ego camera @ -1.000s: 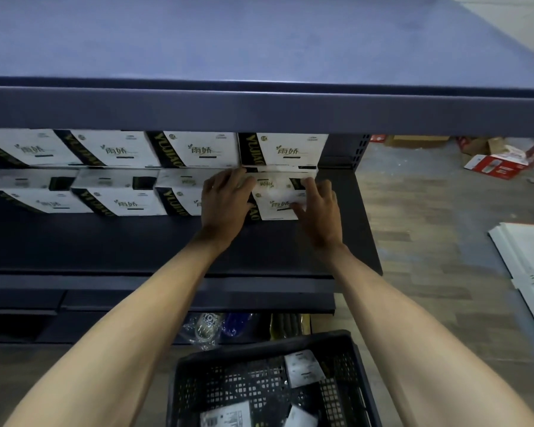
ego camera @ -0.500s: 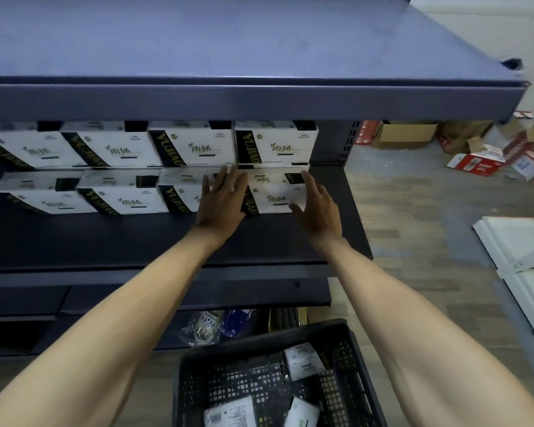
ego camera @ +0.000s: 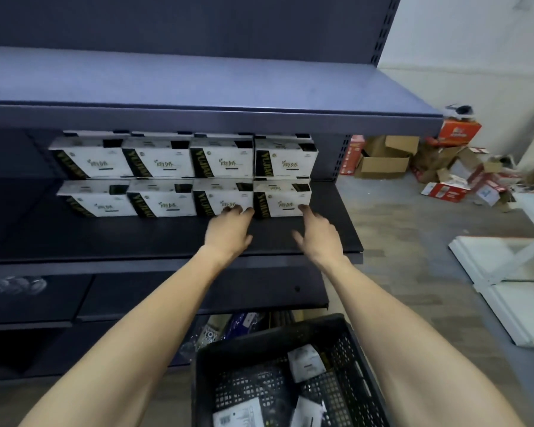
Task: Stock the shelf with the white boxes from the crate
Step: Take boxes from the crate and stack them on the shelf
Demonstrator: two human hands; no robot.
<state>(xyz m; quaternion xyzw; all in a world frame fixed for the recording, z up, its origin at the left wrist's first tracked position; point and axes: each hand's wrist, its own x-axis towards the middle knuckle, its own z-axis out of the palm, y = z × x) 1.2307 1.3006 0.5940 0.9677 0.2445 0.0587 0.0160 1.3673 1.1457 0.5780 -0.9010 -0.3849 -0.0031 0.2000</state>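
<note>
Neither hand holds anything: the left hand [ego camera: 228, 231] and right hand [ego camera: 319, 237], fingers loosely straight, touch by their tips the lower white boxes [ego camera: 161, 158], black-and-gold striped, in two rows far back on the shelf [ego camera: 167, 238]. Earlier both palms covered the rightmost lower box [ego camera: 282, 200]; now they have drawn nearer.

Dim, bluish indoor light.
The dark metal shelf [ego camera: 136, 235] sinks into shadow lower left; wide-angle bending curves its edges; white printed cardboard boxes [ego camera: 164, 161] look slightly smeared.
</note>
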